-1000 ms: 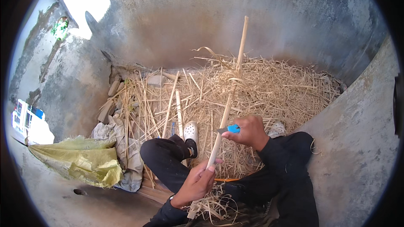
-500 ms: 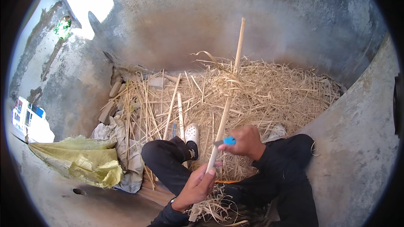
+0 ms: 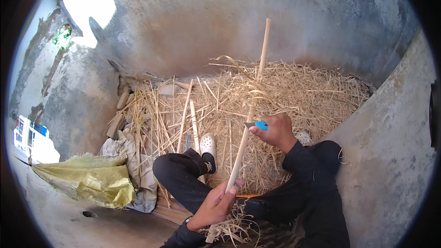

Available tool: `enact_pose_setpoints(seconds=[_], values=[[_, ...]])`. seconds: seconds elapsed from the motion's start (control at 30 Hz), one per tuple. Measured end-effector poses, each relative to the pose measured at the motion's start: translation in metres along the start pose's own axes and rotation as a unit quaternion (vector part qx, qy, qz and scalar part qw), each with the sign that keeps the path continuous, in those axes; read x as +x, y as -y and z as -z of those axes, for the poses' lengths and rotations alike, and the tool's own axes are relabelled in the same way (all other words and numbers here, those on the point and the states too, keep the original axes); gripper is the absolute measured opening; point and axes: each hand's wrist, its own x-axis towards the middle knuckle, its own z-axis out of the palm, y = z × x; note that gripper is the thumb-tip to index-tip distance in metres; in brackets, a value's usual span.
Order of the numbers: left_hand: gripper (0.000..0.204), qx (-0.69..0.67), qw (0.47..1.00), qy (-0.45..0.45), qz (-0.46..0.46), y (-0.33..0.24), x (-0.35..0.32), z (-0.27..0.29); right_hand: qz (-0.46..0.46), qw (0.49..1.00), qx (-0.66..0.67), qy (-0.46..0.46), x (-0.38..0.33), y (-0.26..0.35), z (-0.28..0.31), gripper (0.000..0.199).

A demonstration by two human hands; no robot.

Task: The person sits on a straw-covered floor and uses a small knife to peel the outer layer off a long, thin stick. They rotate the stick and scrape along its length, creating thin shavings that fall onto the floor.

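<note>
A long pale wooden stick, probably bamboo, slants up and away between my legs. Its near end is gripped in my left hand, thumb on top. My right hand is closed round a knife with a blue handle. The short dark blade lies across the stick, about halfway along. Farther up, thin curled shavings cling around the stick, and its far end rises in front of the wall. Loose shavings also lie in my lap beneath my left hand.
A thick heap of shavings covers the floor ahead. Several long strips lie to the left. A yellow woven sack and grey cloth are at the left. Concrete walls rise around me; my white clog rests among the strips.
My right hand has slid the knife up along the stick, away from my left hand. The left hand keeps its hold in nearly the same place.
</note>
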Motion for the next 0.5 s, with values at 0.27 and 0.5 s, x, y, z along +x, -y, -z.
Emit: enact_pose_setpoints(seconds=[0.27, 0.5], values=[[0.036, 0.004, 1.000, 0.011, -0.003, 0.004, 0.000, -0.004, -0.067, 0.993, -0.077, -0.051, 0.014, -0.030, -0.002, 0.073], [0.037, -0.045, 0.998, 0.018, 0.030, 0.007, 0.000, -0.004, -0.153, 0.983, -0.087, -0.042, 0.030, -0.061, -0.012, 0.072]])
